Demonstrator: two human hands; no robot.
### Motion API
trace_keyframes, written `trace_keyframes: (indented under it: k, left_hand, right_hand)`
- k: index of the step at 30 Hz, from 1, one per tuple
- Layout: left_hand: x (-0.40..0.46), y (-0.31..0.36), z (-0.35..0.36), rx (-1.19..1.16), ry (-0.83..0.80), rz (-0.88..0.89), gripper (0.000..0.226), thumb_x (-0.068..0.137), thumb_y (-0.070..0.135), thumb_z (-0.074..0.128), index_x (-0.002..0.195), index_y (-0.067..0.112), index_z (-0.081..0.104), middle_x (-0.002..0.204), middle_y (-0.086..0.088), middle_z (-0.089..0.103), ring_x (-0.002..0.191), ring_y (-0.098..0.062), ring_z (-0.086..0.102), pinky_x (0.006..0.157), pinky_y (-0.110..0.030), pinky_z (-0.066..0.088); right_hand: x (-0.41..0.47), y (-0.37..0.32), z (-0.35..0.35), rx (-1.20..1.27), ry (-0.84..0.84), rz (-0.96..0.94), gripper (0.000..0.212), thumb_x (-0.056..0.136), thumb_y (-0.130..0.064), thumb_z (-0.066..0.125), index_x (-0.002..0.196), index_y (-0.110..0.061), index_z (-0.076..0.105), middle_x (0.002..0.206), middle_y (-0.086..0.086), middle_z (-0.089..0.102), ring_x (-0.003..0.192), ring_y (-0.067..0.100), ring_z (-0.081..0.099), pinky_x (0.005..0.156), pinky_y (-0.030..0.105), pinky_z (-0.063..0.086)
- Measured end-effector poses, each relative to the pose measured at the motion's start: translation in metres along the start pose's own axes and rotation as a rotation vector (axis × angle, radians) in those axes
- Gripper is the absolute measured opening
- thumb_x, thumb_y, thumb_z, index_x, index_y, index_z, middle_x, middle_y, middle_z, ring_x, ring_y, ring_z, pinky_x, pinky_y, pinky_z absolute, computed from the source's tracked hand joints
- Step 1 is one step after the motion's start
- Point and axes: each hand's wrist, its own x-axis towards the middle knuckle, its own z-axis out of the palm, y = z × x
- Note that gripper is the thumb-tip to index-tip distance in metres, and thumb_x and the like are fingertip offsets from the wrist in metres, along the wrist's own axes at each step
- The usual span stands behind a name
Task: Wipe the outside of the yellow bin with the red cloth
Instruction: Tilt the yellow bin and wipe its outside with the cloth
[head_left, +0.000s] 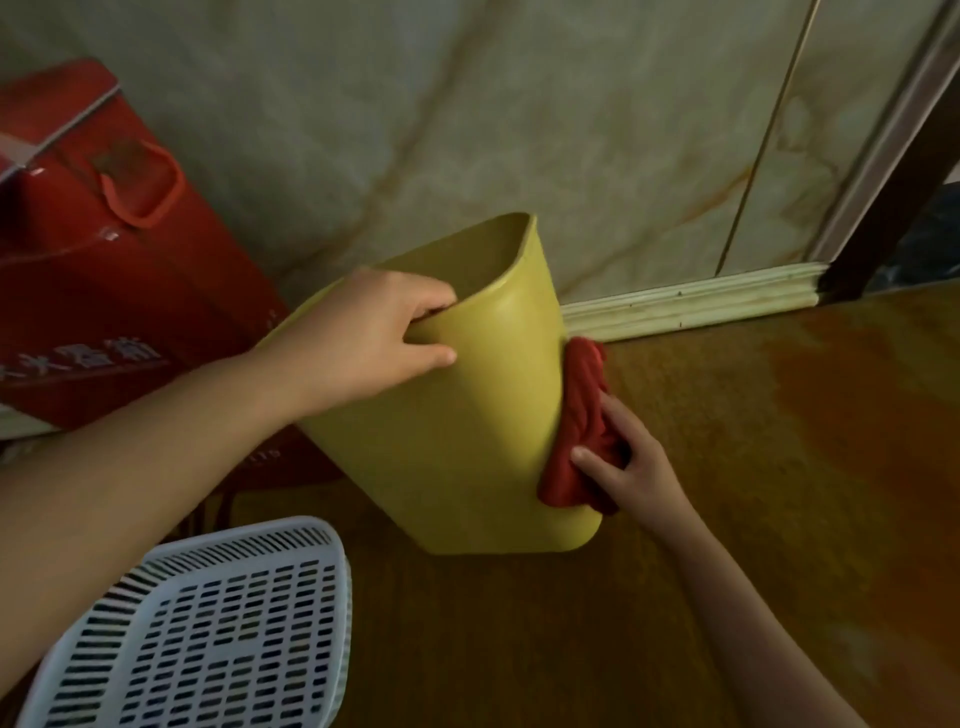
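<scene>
The yellow bin (467, 415) stands tilted on the wooden floor, its open mouth leaning away toward the wall. My left hand (363, 338) grips its near rim, thumb on the outside and fingers curled inside. A bunched red cloth (579, 415) is pressed flat against the bin's right outer wall. My right hand (631, 467) holds that cloth from the right side, fingers spread over its lower part. The bin's far side and bottom are hidden.
A red carton (104, 260) with a red strap handle stands at the left, behind the bin. A white slotted plastic basket (208, 634) lies at the lower left. A marbled wall with a pale skirting board (691, 301) runs behind; wooden floor (779, 415) stretches to the right.
</scene>
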Motion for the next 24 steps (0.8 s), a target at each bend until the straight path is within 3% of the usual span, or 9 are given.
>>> trace_keyframes:
  k: [3,6,10,12,17,20,22,24]
  left_hand:
    - [0.021,0.017,0.015,-0.045,0.008,0.093,0.011,0.071,0.021,0.067,0.073,0.012,0.06,0.063,0.002,0.056,0.065,-0.017,0.053,0.057,-0.027,0.031]
    - [0.04,0.038,0.035,-0.065,-0.005,0.194,0.012,0.073,0.019,0.065,0.082,0.011,0.063,0.081,-0.004,0.067,0.074,-0.016,0.054,0.06,-0.03,0.029]
    - [0.053,0.044,0.047,-0.052,0.037,0.234,0.016,0.073,0.018,0.064,0.084,0.006,0.062,0.086,-0.011,0.069,0.08,-0.023,0.058,0.06,-0.028,0.024]
    - [0.053,0.04,0.047,-0.056,0.078,0.217,0.016,0.072,0.018,0.063,0.083,0.007,0.061,0.085,-0.012,0.068,0.078,-0.024,0.057,0.06,-0.028,0.024]
    - [0.05,0.043,0.047,-0.088,0.104,0.175,0.016,0.071,0.017,0.062,0.083,0.006,0.062,0.085,-0.011,0.068,0.073,-0.014,0.048,0.06,-0.025,0.022]
    - [0.049,0.045,0.047,-0.118,0.105,0.16,0.016,0.071,0.016,0.062,0.083,0.006,0.063,0.085,-0.008,0.068,0.074,-0.014,0.05,0.06,-0.024,0.023]
    - [0.047,0.049,0.048,-0.136,0.079,0.157,0.016,0.071,0.015,0.062,0.085,0.007,0.064,0.086,-0.008,0.069,0.076,-0.015,0.053,0.06,-0.025,0.026]
    - [0.046,0.052,0.048,-0.146,0.034,0.16,0.017,0.071,0.014,0.062,0.086,0.007,0.065,0.087,-0.007,0.069,0.078,-0.015,0.054,0.06,-0.024,0.026]
  right_hand:
    - [-0.025,0.025,-0.002,-0.118,0.212,0.062,0.065,0.073,-0.03,0.074,0.131,-0.026,0.045,0.134,0.007,0.052,0.122,0.02,0.049,0.103,0.043,0.042]
    - [-0.044,0.029,-0.001,-0.269,0.381,-0.021,0.062,0.072,-0.017,0.077,0.128,-0.022,0.051,0.128,0.014,0.058,0.115,0.016,0.048,0.095,0.031,0.04]
    - [-0.069,0.027,0.004,-0.464,0.371,-0.168,0.066,0.067,-0.011,0.08,0.127,-0.02,0.054,0.125,0.019,0.058,0.115,0.033,0.054,0.094,0.043,0.044]
    - [-0.075,0.023,0.011,-0.506,0.334,-0.197,0.066,0.065,-0.009,0.081,0.126,-0.018,0.056,0.125,0.02,0.058,0.115,0.037,0.054,0.094,0.043,0.04]
    - [-0.082,0.012,0.025,-0.342,0.344,-0.112,0.057,0.071,-0.009,0.076,0.123,-0.02,0.058,0.129,0.012,0.055,0.12,0.03,0.051,0.097,0.046,0.046]
    - [-0.088,0.003,0.028,-0.172,0.335,-0.029,0.054,0.073,-0.014,0.075,0.116,-0.039,0.056,0.124,-0.008,0.056,0.119,0.014,0.051,0.1,0.037,0.045]
    - [-0.09,-0.003,0.028,-0.007,0.291,0.085,0.054,0.073,-0.019,0.074,0.107,-0.054,0.052,0.115,-0.025,0.055,0.11,0.001,0.054,0.093,0.03,0.048]
    - [-0.092,-0.009,0.025,0.144,0.248,0.184,0.053,0.072,-0.022,0.075,0.1,-0.06,0.052,0.104,-0.03,0.055,0.097,-0.007,0.059,0.079,0.022,0.054]
